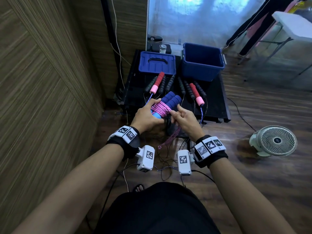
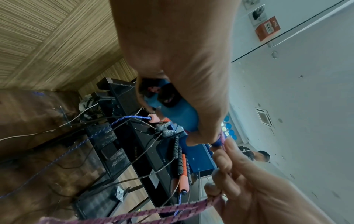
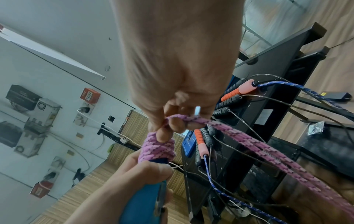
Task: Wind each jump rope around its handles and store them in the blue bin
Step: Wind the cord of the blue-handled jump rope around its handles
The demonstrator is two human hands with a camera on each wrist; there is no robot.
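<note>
jump ropes (image 1: pixel 175 86): five, one pink

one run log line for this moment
step: winding | left hand: grips paired blue foam handles | right hand: pinches pink braided rope | open blue plastic bin: no rope visible inside

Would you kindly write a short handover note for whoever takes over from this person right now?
Left hand grips the paired blue handles. Right hand pinches the pink rope, partly wound round the handles; a loose tail hangs down.
Blue bin stands open with no rope visible inside, its lid beside it on the black table.
Left: finish this winding, bin it, then wind the red-pink and black-handled ropes lying on the table.
</note>
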